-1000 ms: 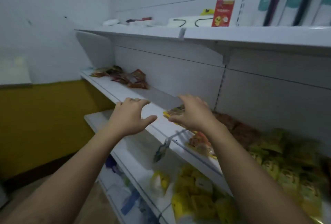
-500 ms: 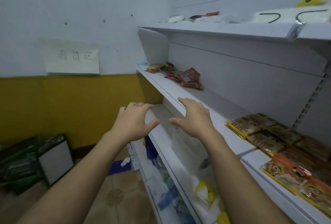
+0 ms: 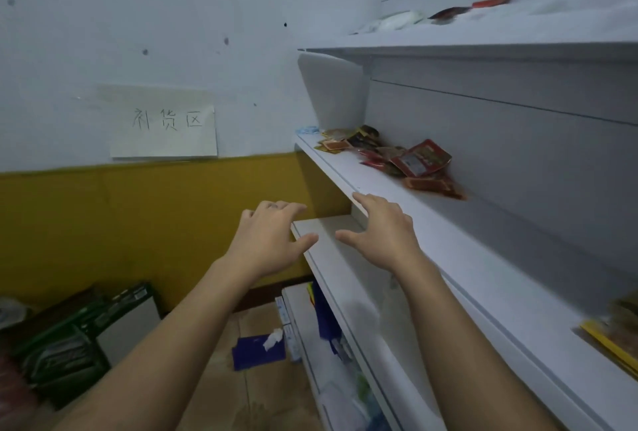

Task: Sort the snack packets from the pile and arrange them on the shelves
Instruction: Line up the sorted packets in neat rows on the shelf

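Snack packets (image 3: 411,163) of glossy, crinkled foil, red and brown, lie heaped toward the far end of the smooth white metal shelf (image 3: 483,258), right of centre and above my hands. I see my left hand (image 3: 267,241) and right hand (image 3: 379,234) mid-frame, fingers (image 3: 366,201) spread and holding nothing. The right fingertips are at the shelf's front lip, well short of the heap.
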`<state>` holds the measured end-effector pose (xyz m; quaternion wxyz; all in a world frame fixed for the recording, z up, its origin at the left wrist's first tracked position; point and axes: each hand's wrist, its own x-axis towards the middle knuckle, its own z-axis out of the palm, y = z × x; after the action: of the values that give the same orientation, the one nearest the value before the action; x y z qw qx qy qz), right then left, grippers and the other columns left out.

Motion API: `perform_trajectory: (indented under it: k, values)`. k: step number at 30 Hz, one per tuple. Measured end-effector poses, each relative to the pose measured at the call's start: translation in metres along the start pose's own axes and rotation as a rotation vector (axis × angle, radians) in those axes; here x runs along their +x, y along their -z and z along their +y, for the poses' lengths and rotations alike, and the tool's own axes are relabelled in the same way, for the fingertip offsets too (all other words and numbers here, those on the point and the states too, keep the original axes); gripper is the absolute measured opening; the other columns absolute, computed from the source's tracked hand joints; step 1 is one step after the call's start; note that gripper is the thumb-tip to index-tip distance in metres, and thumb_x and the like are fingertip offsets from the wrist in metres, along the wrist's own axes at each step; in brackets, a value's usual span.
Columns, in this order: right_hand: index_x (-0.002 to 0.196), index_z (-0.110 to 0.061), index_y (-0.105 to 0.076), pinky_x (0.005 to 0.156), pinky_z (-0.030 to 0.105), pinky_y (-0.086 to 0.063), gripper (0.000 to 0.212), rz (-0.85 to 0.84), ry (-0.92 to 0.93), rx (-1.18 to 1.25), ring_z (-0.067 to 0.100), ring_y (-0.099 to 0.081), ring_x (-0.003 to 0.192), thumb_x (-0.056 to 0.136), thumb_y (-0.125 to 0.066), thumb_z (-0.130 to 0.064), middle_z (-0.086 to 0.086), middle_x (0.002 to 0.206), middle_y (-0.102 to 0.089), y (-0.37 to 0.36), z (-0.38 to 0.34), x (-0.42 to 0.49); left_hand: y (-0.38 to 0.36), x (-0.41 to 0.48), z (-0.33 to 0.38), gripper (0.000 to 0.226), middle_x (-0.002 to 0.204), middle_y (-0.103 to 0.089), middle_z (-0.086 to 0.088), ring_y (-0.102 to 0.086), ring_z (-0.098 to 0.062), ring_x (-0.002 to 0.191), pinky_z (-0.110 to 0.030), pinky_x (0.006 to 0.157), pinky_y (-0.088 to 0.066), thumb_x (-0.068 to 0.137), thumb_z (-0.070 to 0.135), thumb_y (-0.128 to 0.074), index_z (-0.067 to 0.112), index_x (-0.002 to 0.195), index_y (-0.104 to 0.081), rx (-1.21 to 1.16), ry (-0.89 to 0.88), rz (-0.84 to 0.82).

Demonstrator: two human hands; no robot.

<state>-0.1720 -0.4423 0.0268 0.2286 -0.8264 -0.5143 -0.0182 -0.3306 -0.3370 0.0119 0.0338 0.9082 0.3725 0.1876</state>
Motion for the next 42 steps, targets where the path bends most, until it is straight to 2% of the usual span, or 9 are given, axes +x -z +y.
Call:
perform_trajectory:
  k: [7,14,25,29,34,36,39,42]
  values:
    - [0.152,-0.028,-0.03,0.113,0.042,-0.026,0.08,0.019,-0.045,0.015,0.022,-0.031,0.141,0.086,-0.065,-0.055,-0.003,0.155,-0.035,-0.025,0.016,0.107,-0.022,0.112,-0.023,0.062,0.149,-0.044,0.005,-0.033,-0.018,0.14,-0.044,0.11,-0.029,0.093,0.061,-0.048,0.033,0.147,-0.037,-0.006,-0.057,-0.01]
    - [0.151,-0.028,-0.032,0.113,0.042,-0.027,0.081,0.042,-0.097,-0.027,0.022,-0.033,0.14,0.083,-0.066,-0.058,-0.003,0.155,-0.037,-0.036,0.042,0.172,-0.047,0.189,-0.026,0.062,0.151,-0.043,0.004,-0.032,-0.019,0.14,-0.044,0.109,-0.029,0.093,0.06,-0.048,0.032,0.147,-0.037,-0.043,-0.138,-0.047]
    - [0.151,-0.03,-0.031,0.113,0.047,-0.03,0.081,0.064,-0.393,-0.134,0.026,-0.035,0.139,0.083,-0.066,-0.057,0.001,0.155,-0.036,-0.047,0.102,0.257,-0.111,0.327,-0.017,0.06,0.149,-0.046,0.003,-0.036,-0.022,0.138,-0.046,0.108,-0.032,0.094,0.06,-0.048,0.032,0.145,-0.04,-0.127,-0.396,-0.08]
    - [0.149,-0.03,-0.038,0.098,0.04,-0.047,0.075,0.116,-0.504,-0.124,0.025,-0.051,0.125,0.083,-0.068,-0.052,0.002,0.143,-0.052,-0.055,0.126,0.304,-0.137,0.393,-0.012,0.057,0.144,-0.051,0.002,-0.039,-0.023,0.134,-0.045,0.105,-0.033,0.093,0.058,-0.05,0.031,0.142,-0.044,-0.158,-0.513,-0.093]
    - [0.141,-0.025,-0.045,0.086,0.033,-0.047,0.057,0.103,-0.719,-0.08,0.027,-0.055,0.118,0.092,-0.058,-0.05,0.004,0.136,-0.056,-0.067,0.15,0.368,-0.168,0.468,-0.014,0.058,0.142,-0.051,0.002,-0.042,-0.022,0.13,-0.042,0.103,-0.035,0.094,0.056,-0.05,0.029,0.144,-0.043,-0.166,-0.629,-0.127]
    - [0.133,-0.025,-0.052,0.082,0.034,-0.048,0.049,0.182,-0.811,-0.083,0.027,-0.059,0.111,0.093,-0.054,-0.053,0.003,0.13,-0.06,-0.072,0.157,0.393,-0.18,0.495,-0.015,0.056,0.14,-0.052,0.003,-0.044,-0.022,0.129,-0.041,0.101,-0.035,0.094,0.054,-0.051,0.029,0.143,-0.044,-0.186,-0.679,-0.123]
    - [0.133,-0.021,-0.051,0.086,0.035,-0.048,0.057,0.291,-0.908,-0.099,0.029,-0.057,0.115,0.092,-0.05,-0.06,0.005,0.132,-0.057,-0.081,0.168,0.424,-0.198,0.528,-0.016,0.05,0.137,-0.053,0.002,-0.044,-0.022,0.128,-0.041,0.101,-0.034,0.094,0.052,-0.051,0.029,0.139,-0.046,-0.199,-0.729,-0.108]
    - [0.141,-0.018,-0.043,0.1,0.046,-0.046,0.072,0.369,-0.991,-0.123,0.033,-0.051,0.125,0.089,-0.048,-0.068,0.011,0.142,-0.049,-0.092,0.182,0.444,-0.216,0.552,-0.014,0.048,0.136,-0.053,0.001,-0.043,-0.022,0.127,-0.041,0.1,-0.033,0.095,0.05,-0.05,0.027,0.138,-0.047,-0.196,-0.752,-0.098]
